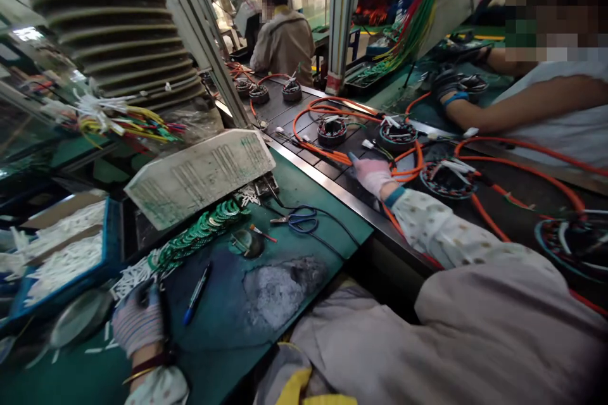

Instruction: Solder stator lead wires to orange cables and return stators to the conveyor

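Observation:
My left hand point(139, 321), in a striped glove with dark fingertips, is at the lower left on the green bench. Its fingers are bent together beside a pile of short white tubes point(130, 280) and the near end of a row of green circuit boards point(197, 235). What they pinch, if anything, is hidden. My right hand point(373, 175), in a pinkish-white glove, reaches over the dark conveyor and is closed around an orange cable point(403, 171). Ring-shaped motor stators point(449, 178) with white ties and wires lie around it.
Blue-handled scissors point(301, 219), a blue marker point(196, 294) and a small brush point(263, 233) lie on the bench point(223, 342). A blue bin point(107, 247) of white tubes stands left. A metal rail point(327, 180) borders the conveyor. A co-worker's gloved hand point(449, 85) handles a stator opposite.

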The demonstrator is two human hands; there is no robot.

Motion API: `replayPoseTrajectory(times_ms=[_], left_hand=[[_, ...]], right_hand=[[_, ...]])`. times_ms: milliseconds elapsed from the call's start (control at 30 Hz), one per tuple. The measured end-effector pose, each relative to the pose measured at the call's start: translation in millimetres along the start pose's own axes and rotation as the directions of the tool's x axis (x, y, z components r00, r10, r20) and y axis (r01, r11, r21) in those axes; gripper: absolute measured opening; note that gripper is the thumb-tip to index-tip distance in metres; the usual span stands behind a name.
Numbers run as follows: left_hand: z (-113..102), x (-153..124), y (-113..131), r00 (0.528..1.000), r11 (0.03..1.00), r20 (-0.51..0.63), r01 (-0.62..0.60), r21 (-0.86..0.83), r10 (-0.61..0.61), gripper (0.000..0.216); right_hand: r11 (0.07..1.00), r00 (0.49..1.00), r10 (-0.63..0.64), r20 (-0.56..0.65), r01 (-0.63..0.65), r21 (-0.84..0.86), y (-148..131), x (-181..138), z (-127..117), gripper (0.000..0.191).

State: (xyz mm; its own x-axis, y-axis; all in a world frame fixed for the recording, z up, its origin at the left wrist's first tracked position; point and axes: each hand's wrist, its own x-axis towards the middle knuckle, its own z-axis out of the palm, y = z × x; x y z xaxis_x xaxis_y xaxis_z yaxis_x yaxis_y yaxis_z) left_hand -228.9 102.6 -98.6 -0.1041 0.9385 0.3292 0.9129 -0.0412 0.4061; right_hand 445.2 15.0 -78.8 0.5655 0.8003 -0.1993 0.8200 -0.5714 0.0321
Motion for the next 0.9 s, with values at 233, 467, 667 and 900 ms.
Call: replayPoseTrajectory(times_ms=[233, 467, 667, 900], left_hand=[[15.2, 12.4, -17.4, 0.984, 0.998, 0.166, -0.062, -0.009, 0.063, 0.061], [11.4, 9.4, -14.0, 0.989, 0.996, 0.121, -0.084, -0.02, 0.086, 0.058], [0.2, -1.5, 6.7, 0.996, 0.997, -0.067, 0.055, 0.048, -0.052, 0.041], [15.6, -3.5, 3.9, 0.957, 0.966, -0.129, 0.259, -0.021, -0.259, 0.026]], right_hand=[[0.999, 1.0, -0.019, -0.006, 0.019, -0.027, 4.2, -51.3, 22.0, 0.073], [0.974, 0.97, -0.227, -0.086, 0.229, 0.006, -56.1, -18.0, 0.4, 0.061], [0.953, 0.947, -0.289, -0.141, 0.298, 0.05, -95.8, 17.2, 3.8, 0.064], [0.963, 0.938, -0.257, -0.233, 0.27, 0.025, -66.0, 51.0, 18.0, 0.061]])
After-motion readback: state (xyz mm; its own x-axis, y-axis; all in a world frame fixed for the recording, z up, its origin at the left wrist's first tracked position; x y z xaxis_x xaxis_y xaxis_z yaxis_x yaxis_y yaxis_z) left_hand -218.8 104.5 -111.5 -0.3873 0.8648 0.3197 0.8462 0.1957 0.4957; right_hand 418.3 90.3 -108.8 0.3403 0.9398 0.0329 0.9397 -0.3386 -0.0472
